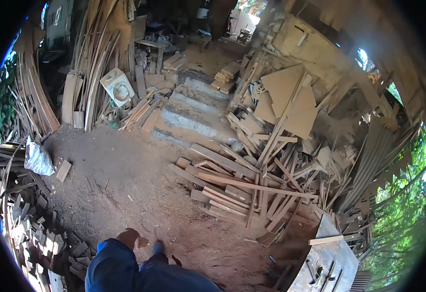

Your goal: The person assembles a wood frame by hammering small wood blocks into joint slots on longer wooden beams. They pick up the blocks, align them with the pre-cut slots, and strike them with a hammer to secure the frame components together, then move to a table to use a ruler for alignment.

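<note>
Neither my left hand nor my right hand can be made out. At the lower edge my legs in dark blue trousers (111, 265) stand over the dirt floor. Just beyond the left trouser leg is a brown shape (128, 237) that looks like a foot. Nearest on my right stands a pale-topped workbench (337, 250). A light wooden strip (326, 240) lies across its far end, and several dark tools (320, 276), too small to name, lie on top.
A tangled pile of boards (242, 187) spreads ahead to the right. Concrete steps (191, 119) rise straight ahead, beside stacked planks (226, 77). Long boards (98, 73) lean at the far left, near a white sack (38, 158). Wood offcuts (42, 238) line the near left.
</note>
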Demonstrator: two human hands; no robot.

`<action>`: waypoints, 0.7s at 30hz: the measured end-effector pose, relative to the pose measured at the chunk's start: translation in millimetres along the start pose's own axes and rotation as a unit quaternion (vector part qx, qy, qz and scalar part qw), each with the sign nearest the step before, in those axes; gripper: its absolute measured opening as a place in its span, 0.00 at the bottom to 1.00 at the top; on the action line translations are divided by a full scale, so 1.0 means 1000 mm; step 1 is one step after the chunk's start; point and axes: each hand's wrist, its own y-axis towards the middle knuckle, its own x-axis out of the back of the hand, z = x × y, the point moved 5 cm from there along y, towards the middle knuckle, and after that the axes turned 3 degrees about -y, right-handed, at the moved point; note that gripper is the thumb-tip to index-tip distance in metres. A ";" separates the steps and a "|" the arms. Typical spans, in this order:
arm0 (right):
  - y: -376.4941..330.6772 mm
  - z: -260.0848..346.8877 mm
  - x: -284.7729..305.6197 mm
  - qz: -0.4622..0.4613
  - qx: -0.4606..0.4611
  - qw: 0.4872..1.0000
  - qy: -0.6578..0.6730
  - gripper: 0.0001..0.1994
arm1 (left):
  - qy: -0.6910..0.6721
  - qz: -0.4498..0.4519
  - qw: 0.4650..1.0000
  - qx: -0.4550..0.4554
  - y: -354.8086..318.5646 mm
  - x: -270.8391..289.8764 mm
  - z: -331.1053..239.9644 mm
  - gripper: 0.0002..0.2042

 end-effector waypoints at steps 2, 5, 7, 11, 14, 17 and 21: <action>0.013 0.050 -0.029 0.049 -0.013 0.997 -0.056 0.14 | -0.074 0.003 0.996 0.054 -0.003 -0.015 0.103 0.38; 0.017 0.091 -0.063 0.131 -0.055 0.981 -0.130 0.16 | -0.158 -0.004 0.982 0.102 -0.012 -0.026 0.213 0.39; 0.024 0.109 -0.088 0.188 -0.087 0.962 -0.178 0.17 | -0.198 -0.009 0.972 0.124 -0.013 -0.030 0.262 0.40; 0.055 0.131 -0.115 0.286 -0.146 0.916 -0.240 0.19 | -0.299 -0.003 0.943 0.145 0.005 -0.025 0.301 0.36; 0.134 0.189 -0.115 0.281 -0.186 0.905 -0.258 0.21 | -0.370 0.004 0.922 0.116 0.035 -0.011 0.279 0.33; 0.208 0.306 -0.122 0.201 -0.134 0.910 -0.336 0.25 | -0.407 0.024 0.909 0.082 0.077 0.016 0.257 0.31; 0.349 0.413 -0.164 0.192 -0.090 0.902 -0.377 0.26 | -0.436 0.043 0.899 -0.008 0.171 0.113 0.206 0.28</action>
